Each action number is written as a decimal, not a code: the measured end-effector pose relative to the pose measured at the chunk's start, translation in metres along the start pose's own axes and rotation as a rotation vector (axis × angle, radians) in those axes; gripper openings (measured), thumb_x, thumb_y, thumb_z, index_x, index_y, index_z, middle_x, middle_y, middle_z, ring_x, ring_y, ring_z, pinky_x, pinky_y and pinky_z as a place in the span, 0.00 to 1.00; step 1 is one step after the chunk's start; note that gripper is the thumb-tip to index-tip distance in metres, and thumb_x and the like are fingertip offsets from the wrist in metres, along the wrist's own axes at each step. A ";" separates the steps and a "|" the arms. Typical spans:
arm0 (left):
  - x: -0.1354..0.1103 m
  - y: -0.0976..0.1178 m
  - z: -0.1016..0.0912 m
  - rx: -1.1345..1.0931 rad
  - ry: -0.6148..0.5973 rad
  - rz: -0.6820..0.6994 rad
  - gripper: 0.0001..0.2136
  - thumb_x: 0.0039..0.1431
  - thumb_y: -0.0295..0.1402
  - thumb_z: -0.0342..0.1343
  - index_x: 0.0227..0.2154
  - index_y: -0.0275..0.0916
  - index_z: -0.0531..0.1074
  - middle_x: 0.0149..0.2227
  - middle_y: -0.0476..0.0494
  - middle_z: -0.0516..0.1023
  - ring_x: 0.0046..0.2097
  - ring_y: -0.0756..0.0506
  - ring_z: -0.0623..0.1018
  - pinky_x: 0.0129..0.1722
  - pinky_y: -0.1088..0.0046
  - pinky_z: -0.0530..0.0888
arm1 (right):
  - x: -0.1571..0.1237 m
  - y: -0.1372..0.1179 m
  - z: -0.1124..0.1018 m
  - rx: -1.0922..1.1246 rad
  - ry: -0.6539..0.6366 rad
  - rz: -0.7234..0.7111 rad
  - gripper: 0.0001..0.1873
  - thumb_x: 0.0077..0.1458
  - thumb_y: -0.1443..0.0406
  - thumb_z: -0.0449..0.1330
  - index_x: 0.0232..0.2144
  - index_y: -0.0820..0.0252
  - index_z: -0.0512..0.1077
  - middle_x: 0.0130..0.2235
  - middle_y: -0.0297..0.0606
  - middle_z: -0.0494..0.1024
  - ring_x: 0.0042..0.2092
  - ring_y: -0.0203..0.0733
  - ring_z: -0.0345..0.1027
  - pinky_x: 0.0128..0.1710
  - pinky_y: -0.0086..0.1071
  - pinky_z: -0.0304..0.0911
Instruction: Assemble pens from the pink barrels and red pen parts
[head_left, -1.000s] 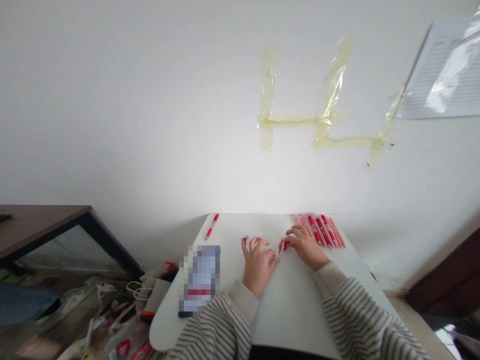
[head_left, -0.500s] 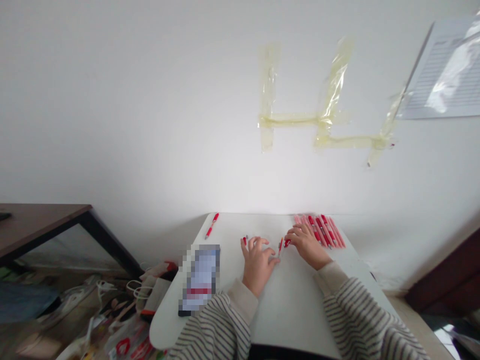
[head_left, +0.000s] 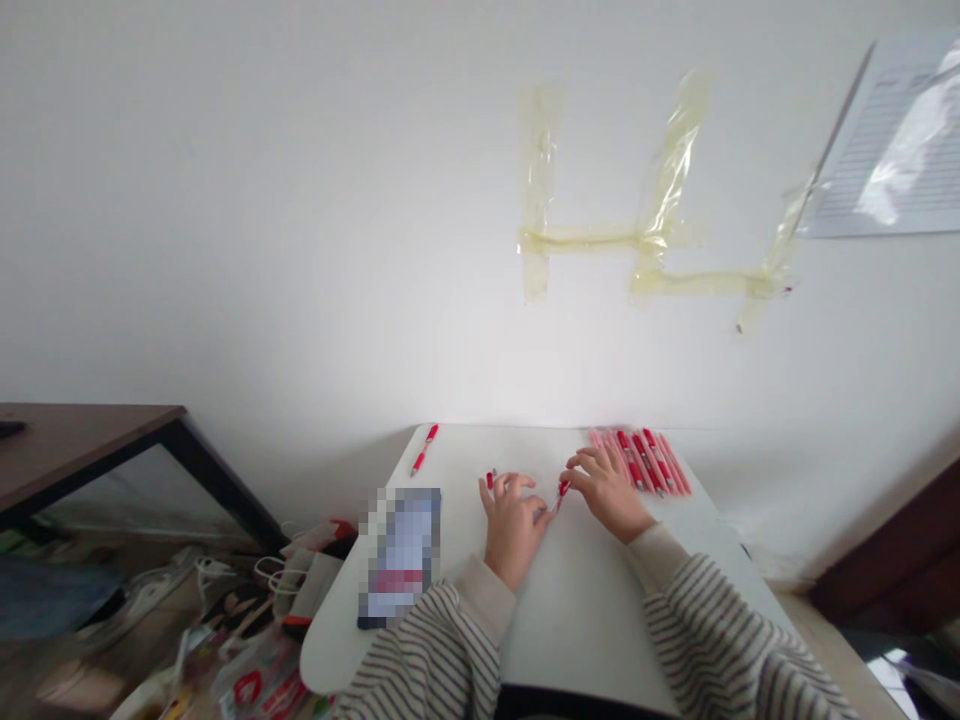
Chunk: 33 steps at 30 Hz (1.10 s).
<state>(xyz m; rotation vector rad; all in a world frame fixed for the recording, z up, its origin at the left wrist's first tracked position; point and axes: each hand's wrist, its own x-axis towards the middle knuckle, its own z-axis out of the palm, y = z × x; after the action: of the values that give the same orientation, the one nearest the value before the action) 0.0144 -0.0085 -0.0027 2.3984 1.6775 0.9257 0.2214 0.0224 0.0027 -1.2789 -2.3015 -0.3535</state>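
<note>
My left hand (head_left: 514,525) pinches the lower end of a slim, clear pen barrel (head_left: 555,503) between thumb and forefinger, with the other fingers spread. At the barrel's upper end, my right hand (head_left: 606,490) closes its fingertips on a small red pen part (head_left: 564,488). The two pieces meet or overlap; the exact join is too small to make out. Just beyond the left fingers lies a short red pen piece with a grey tip (head_left: 491,479). Several red and pink pens (head_left: 645,462) lie side by side past my right hand.
A single red pen (head_left: 424,450) rests at the white table's (head_left: 585,620) far left. Below it lies a blurred-out phone (head_left: 401,555). A wall (head_left: 300,250) with yellowed tape stands behind. Bags and clutter (head_left: 262,660) fill the floor at left, beside a brown desk (head_left: 82,440).
My right hand has moved slightly left, bringing the red part from beside the barrel onto its upper end. My left hand stays nearly in place.
</note>
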 end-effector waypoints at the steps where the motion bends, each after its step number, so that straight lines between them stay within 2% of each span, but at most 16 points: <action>1: 0.000 0.000 0.000 0.003 -0.002 -0.007 0.01 0.52 0.36 0.66 0.29 0.49 0.81 0.50 0.47 0.75 0.59 0.37 0.65 0.66 0.33 0.45 | 0.000 -0.001 0.000 0.003 0.006 -0.001 0.16 0.62 0.71 0.56 0.45 0.47 0.77 0.50 0.39 0.76 0.58 0.51 0.59 0.61 0.53 0.52; 4: -0.001 0.000 0.000 0.004 0.001 -0.032 0.01 0.52 0.35 0.67 0.28 0.49 0.81 0.50 0.48 0.75 0.59 0.37 0.65 0.66 0.32 0.45 | 0.002 -0.006 0.000 0.003 0.037 0.015 0.16 0.62 0.71 0.56 0.46 0.47 0.77 0.52 0.41 0.74 0.58 0.51 0.58 0.60 0.51 0.55; 11: -0.001 0.003 0.000 -0.005 0.004 -0.067 0.01 0.52 0.35 0.67 0.27 0.48 0.81 0.49 0.48 0.76 0.59 0.37 0.66 0.65 0.31 0.48 | 0.003 -0.011 0.006 0.013 0.101 0.087 0.15 0.62 0.69 0.58 0.45 0.43 0.77 0.48 0.38 0.75 0.56 0.50 0.59 0.65 0.60 0.43; 18: -0.001 0.002 0.002 0.007 0.015 -0.072 0.00 0.52 0.35 0.66 0.28 0.48 0.81 0.49 0.48 0.76 0.58 0.36 0.67 0.65 0.31 0.48 | 0.001 -0.009 0.010 0.063 0.106 0.115 0.12 0.61 0.68 0.60 0.44 0.45 0.77 0.47 0.38 0.76 0.54 0.49 0.60 0.65 0.60 0.43; 26: 0.001 0.003 -0.005 0.040 0.020 -0.140 0.03 0.56 0.35 0.62 0.30 0.48 0.81 0.50 0.47 0.76 0.59 0.36 0.66 0.65 0.31 0.50 | 0.000 -0.010 0.007 0.050 0.118 0.148 0.11 0.61 0.67 0.61 0.42 0.45 0.78 0.45 0.37 0.76 0.53 0.48 0.61 0.65 0.56 0.45; 33: 0.001 0.002 -0.006 0.045 0.002 -0.175 0.03 0.55 0.33 0.63 0.28 0.47 0.81 0.51 0.47 0.75 0.60 0.36 0.65 0.66 0.33 0.47 | -0.002 -0.006 0.008 0.064 0.114 0.186 0.11 0.61 0.67 0.60 0.42 0.44 0.78 0.44 0.36 0.76 0.52 0.48 0.62 0.65 0.56 0.44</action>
<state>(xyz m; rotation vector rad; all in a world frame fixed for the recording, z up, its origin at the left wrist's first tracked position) 0.0135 -0.0105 0.0030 2.2323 1.8924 0.8719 0.2147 0.0217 -0.0052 -1.3902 -2.0641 -0.2785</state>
